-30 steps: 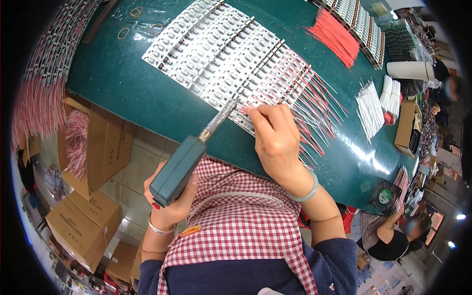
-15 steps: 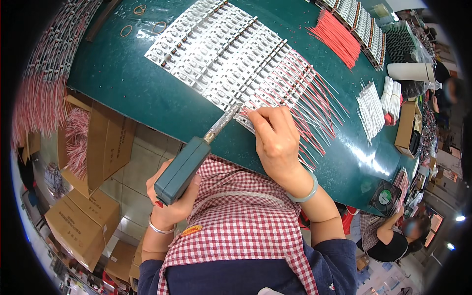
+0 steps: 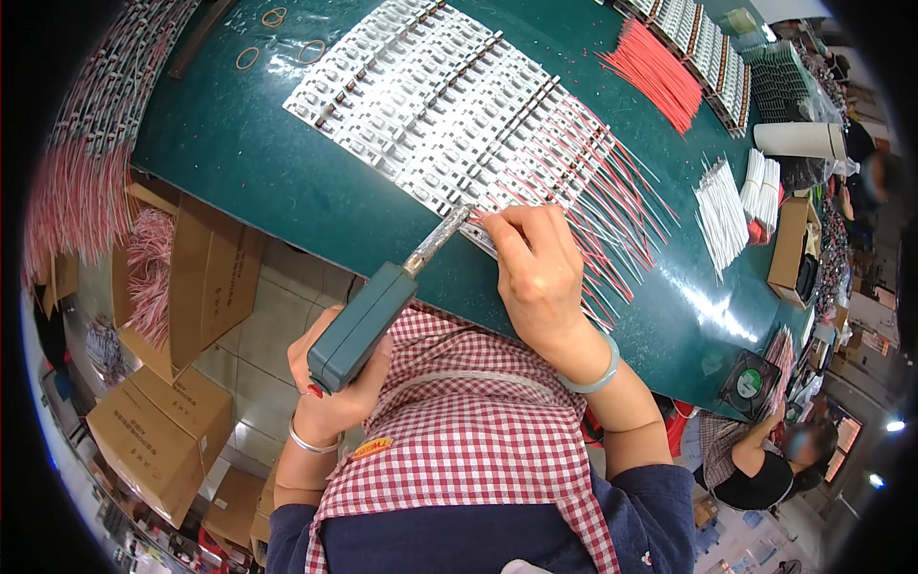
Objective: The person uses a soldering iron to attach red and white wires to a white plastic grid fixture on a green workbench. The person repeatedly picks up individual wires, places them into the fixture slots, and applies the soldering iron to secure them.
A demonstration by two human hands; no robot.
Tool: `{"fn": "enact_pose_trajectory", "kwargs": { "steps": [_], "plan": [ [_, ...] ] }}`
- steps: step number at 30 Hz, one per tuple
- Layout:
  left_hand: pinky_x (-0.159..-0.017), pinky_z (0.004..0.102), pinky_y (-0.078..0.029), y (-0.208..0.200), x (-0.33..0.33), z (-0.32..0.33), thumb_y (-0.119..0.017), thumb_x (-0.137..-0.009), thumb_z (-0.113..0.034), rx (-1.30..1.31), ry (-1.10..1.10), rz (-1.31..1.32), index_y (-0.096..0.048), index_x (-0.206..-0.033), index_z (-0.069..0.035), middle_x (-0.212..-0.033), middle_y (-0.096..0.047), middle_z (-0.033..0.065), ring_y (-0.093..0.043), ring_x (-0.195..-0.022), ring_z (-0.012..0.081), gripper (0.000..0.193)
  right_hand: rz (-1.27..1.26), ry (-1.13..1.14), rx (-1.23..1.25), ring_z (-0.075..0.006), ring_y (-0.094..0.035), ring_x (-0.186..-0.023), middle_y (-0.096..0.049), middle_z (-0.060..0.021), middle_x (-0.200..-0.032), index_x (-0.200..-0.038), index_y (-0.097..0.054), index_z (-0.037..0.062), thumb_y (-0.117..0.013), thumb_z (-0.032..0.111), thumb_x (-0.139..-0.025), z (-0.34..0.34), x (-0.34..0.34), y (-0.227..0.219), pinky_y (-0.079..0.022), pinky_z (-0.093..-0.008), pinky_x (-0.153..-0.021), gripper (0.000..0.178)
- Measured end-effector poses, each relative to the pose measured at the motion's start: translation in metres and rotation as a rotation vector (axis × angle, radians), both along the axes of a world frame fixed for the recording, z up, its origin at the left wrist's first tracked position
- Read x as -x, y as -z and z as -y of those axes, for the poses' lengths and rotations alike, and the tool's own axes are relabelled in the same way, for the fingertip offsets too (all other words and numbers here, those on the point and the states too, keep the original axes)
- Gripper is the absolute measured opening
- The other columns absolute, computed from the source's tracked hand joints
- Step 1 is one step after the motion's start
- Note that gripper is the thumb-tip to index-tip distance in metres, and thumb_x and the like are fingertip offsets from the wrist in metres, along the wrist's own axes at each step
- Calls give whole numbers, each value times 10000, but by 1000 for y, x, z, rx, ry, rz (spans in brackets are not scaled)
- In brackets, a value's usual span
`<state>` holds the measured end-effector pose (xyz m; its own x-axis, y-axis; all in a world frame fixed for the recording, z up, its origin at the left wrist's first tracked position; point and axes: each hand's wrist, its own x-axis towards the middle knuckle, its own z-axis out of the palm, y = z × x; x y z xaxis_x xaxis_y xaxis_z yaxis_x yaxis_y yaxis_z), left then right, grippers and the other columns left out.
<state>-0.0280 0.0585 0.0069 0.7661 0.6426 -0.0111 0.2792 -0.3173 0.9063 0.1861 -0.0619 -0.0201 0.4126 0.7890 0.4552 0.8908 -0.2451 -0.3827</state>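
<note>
My left hand (image 3: 337, 375) is wrapped round the grip of a dark green soldering gun (image 3: 361, 325). Its metal barrel points up and right, and the tip meets the near edge of a white circuit board panel (image 3: 421, 124). Right beside that tip, my right hand (image 3: 540, 273) is closed in a pinch on a thin wire (image 3: 481, 218), whose end is mostly hidden by the fingers. Red and white wires (image 3: 612, 206) fan out to the right from the panel's right-hand rows, partly behind my right hand.
Red wires (image 3: 655, 77) and white wires (image 3: 722, 215) lie in bundles on the green table (image 3: 229, 153). A small fan (image 3: 751, 383) stands at its right edge. Rubber bands (image 3: 311, 53) lie far left. Cardboard boxes (image 3: 215, 277) stand below left; a co-worker (image 3: 755, 469) sits at lower right.
My left hand and the soldering gun have shifted slightly right and up, the tip moving closer to my right fingertips. My right hand stays nearly still.
</note>
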Motion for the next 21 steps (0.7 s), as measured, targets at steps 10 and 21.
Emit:
{"fn": "enact_pose_trajectory", "kwargs": {
  "steps": [10, 21],
  "plan": [
    [-636, 279, -532, 6, 9, 4, -749, -739, 28, 17, -75, 53, -717, -974, 60, -882, -704, 147, -683, -714, 209, 240, 15, 8, 25, -264, -569, -834, -594, -115, -908, -979, -675, -48, -668, -44, -716, 0, 1, 0, -499, -350, -669, 263],
    [-647, 281, -538, 1, 12, 5, -754, -739, 36, -35, -47, 58, -713, -992, 66, -909, -709, 150, -692, -729, 207, 258, -5, 3, -31, -251, -569, -795, -611, -100, -901, -990, -692, -32, -685, -46, -712, 3, 10, 3, -484, -345, -633, 278]
  ]
}}
